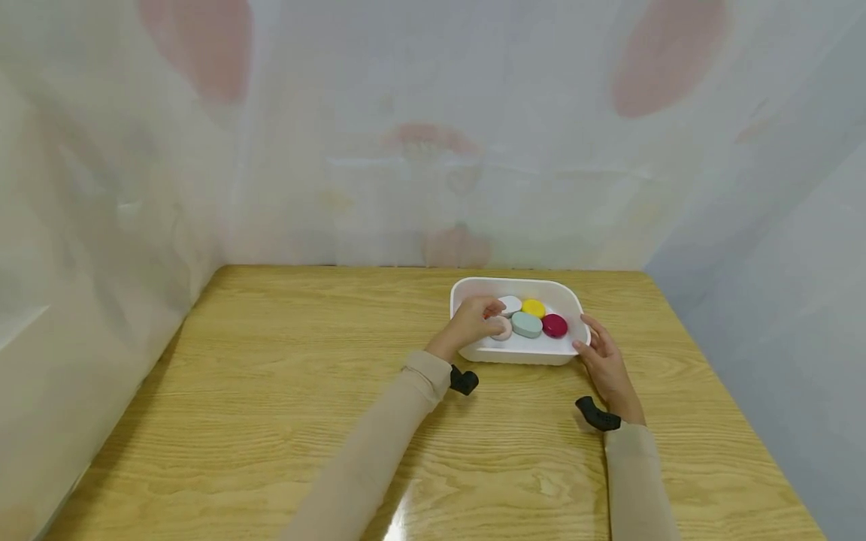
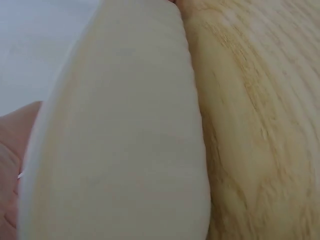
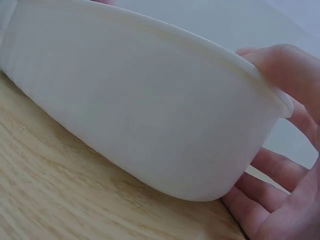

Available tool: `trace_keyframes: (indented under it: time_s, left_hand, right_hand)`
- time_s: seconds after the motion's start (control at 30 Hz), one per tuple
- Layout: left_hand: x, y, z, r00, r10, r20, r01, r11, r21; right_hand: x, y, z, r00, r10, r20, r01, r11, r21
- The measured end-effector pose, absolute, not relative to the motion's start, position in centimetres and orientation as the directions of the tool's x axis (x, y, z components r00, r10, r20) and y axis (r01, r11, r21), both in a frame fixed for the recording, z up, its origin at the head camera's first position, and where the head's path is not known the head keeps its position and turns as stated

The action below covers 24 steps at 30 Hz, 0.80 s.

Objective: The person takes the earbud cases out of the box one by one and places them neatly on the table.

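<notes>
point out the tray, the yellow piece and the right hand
Tray (image 3: 145,105): right wrist view, on its outer side wall.
Yellow piece (image 1: 534,308): head view, on its top.
Right hand (image 1: 607,368): head view, on the back of the hand.

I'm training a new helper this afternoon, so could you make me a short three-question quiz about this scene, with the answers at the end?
1. Multiple choice: in the head view, where is the left hand relative to the white tray? A) beneath it; B) reaching into it; C) gripping its right end.
2. True or false: the right hand is well away from the tray, touching nothing.
3. Fill in: in the head view, the piece next to the grey-green piece, on its right, is coloured ____.

Key:
1. B
2. False; it grips the tray's right end.
3. Dark red
</notes>
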State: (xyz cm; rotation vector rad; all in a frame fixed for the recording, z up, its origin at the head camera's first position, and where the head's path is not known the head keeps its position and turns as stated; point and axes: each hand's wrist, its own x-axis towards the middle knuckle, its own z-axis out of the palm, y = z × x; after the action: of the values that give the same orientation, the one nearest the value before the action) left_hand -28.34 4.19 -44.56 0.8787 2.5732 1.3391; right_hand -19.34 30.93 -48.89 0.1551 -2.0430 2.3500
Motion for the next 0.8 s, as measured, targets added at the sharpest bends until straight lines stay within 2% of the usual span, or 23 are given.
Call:
trace_keyframes:
  time_s: [0.17,0.33,0.57,0.8]
  left_hand:
    - [-28.5,5.2,-44.5,-0.865,0.494,0.083,0.368,0.513,0.776]
    - [-28.3,5.8,-44.4,-0.893,0.45,0.0,0.319,0.632,0.706]
    - [-27.9,6.4,-44.6,-0.892,0.45,-0.04,0.343,0.733,0.588]
    - [-27.4,6.3,-44.2,-0.886,0.458,-0.065,0.353,0.761,0.545]
  right_hand:
    - [-19.3,31.1,-49.0,-0.992,-0.064,0.107,-0.096,-0.153,-0.984]
    - [-19.4,31.2,-48.8,-0.991,-0.075,0.11,-0.097,-0.154,-0.983]
    - [-19.3,31.3,-48.8,-0.994,-0.067,0.088,-0.078,-0.137,-0.988]
    - [-19.3,31.3,-48.9,-0.99,-0.083,0.111,-0.097,-0.157,-0.983]
